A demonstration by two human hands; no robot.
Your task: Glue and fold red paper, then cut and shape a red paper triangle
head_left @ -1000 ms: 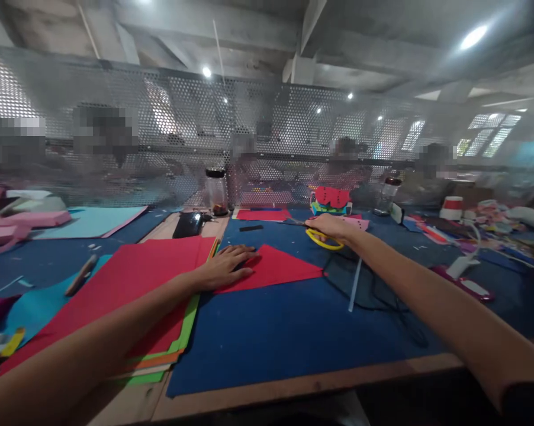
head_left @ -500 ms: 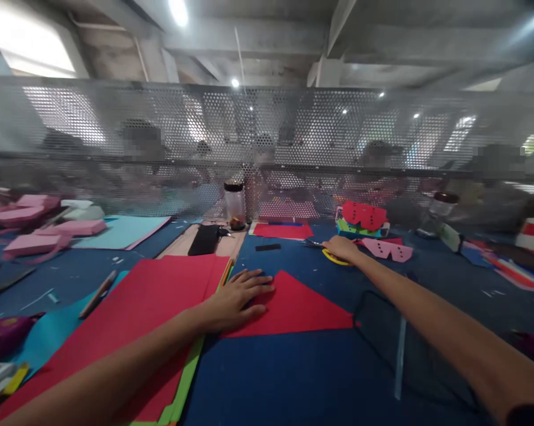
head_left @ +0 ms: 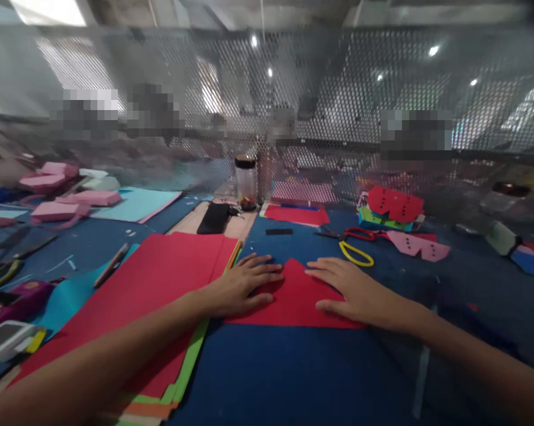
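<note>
My left hand (head_left: pixel 244 287) and right hand (head_left: pixel 351 290) rest on the two sides of one paper piece (head_left: pixel 293 302) on the table (head_left: pixel 293 373). Under my left forearm lies a paper stack (head_left: pixel 160 266); left of it, another sheet (head_left: pixel 69 305). Just beyond my right hand are scissors (head_left: pixel 343 238), with a paper cutout (head_left: pixel 422 247) to their right. Well beyond my left hand stands a jar (head_left: pixel 246 186), before a mesh screen (head_left: pixel 320 94) running across the back.
</note>
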